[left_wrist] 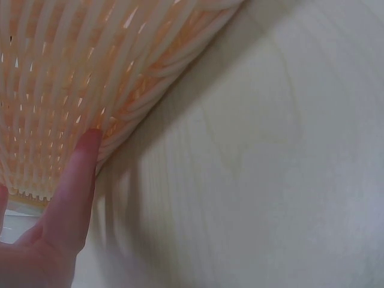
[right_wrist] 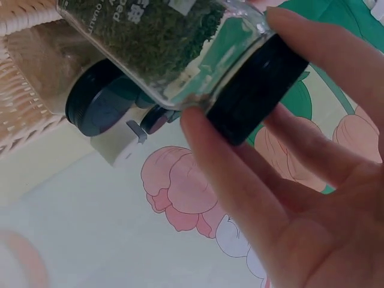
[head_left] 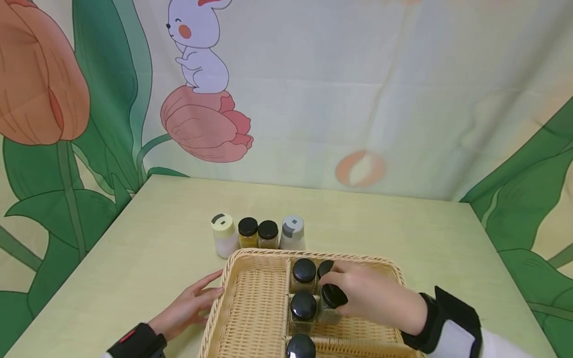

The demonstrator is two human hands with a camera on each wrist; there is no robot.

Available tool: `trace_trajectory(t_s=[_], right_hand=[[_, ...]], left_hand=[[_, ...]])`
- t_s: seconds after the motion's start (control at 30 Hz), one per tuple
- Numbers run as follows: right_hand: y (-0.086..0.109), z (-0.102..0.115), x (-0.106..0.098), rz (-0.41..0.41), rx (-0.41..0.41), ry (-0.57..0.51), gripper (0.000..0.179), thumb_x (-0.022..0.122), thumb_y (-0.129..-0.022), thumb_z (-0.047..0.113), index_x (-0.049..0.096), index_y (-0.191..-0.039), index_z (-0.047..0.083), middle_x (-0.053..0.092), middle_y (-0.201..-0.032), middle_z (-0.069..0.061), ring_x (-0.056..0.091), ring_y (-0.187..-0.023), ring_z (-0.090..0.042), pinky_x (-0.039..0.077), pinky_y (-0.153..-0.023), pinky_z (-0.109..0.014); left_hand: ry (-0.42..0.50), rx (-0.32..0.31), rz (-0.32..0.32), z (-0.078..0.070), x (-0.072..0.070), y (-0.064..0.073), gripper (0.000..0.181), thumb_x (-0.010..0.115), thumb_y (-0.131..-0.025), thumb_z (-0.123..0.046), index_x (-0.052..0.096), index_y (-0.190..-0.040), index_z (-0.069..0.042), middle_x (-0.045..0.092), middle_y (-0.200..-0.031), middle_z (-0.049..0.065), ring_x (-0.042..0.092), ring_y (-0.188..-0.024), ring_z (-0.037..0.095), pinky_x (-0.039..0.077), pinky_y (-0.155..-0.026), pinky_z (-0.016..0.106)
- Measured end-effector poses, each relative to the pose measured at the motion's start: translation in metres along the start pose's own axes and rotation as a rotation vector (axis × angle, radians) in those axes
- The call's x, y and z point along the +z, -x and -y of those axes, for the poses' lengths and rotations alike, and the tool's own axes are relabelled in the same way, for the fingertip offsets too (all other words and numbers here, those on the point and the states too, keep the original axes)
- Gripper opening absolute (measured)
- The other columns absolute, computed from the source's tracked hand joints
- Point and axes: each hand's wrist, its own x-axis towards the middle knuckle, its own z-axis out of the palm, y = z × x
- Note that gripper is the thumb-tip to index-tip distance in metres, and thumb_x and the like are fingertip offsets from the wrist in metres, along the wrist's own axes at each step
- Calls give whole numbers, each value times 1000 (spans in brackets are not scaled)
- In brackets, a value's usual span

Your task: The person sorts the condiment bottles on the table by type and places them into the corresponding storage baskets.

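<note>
My right hand (head_left: pixel 355 284) pinches a spice jar (head_left: pixel 333 297) by its black lid, over the right part of a wicker basket (head_left: pixel 252 303). In the right wrist view this jar (right_wrist: pixel 162 51) is clear, with dried green herbs inside, and it hangs tilted from my thumb and fingers. Touching the basket's left outer wall is my left hand (head_left: pixel 190 304), its fingers (left_wrist: pixel 72 192) extended along the weave. Black-lidded jars stand in the basket's middle column: one at the back (head_left: pixel 304 271), one in the middle (head_left: pixel 303 306) and one in front (head_left: pixel 300 346). Another lid (head_left: pixel 325 268) is partly hidden behind my right hand.
Behind the basket stand a white shaker with a cream lid (head_left: pixel 223 228), two small black-lidded jars (head_left: pixel 248 226) and a grey-lidded shaker (head_left: pixel 293 228). Wicker dividers (head_left: pixel 288 283) split the basket. A printed curtain (head_left: pixel 304 99) hangs behind the pale table (head_left: pixel 170 223).
</note>
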Motion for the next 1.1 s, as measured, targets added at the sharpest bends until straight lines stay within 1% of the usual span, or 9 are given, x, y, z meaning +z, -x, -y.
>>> trace_trajectory(t_s=[0.17, 0.43, 0.73, 0.87, 1.1], right_hand=[[0, -1, 4, 12, 21, -43, 40, 77, -61, 11, 60, -98, 7, 53, -83, -2, 49, -69, -7, 48, -58, -20], [1, 0, 10, 20, 31, -46, 40, 77, -60, 10, 60, -97, 6, 52, -81, -2, 48, -67, -7, 48, -57, -19], [0, 0, 16, 66, 100, -71, 40, 77, -61, 12, 60, -96, 8, 52, -81, -2, 51, -67, -7, 49, -57, -19], [-1, -2, 21, 66, 109, -75, 40, 77, -60, 12, 60, -96, 7, 51, -79, 0, 50, -66, -6, 49, -57, -20], [-1, -2, 28, 87, 127, -83, 41, 77, -60, 11, 60, -97, 7, 48, -77, 2, 49, -65, -6, 48, -56, -19]], left_hand=[[3, 3, 5, 0, -1, -1, 66, 50, -87, -40, 17, -138, -15, 39, -130, 26, 52, -101, 33, 49, -75, 54], [0, 0, 9, 0, 0, 1, 66, 50, -87, -41, 17, -138, -14, 36, -131, 29, 51, -102, 34, 48, -76, 55], [5, 30, 39, 1, -1, 1, 65, 48, -89, -38, 14, -139, -13, 37, -130, 28, 52, -102, 33, 51, -73, 51], [0, 27, 38, 2, -2, 0, 65, 48, -89, -39, 14, -139, -13, 35, -131, 29, 52, -102, 33, 50, -72, 52], [-3, 13, 16, 1, -1, 0, 66, 49, -88, -40, 16, -138, -14, 34, -131, 30, 52, -101, 33, 49, -74, 54]])
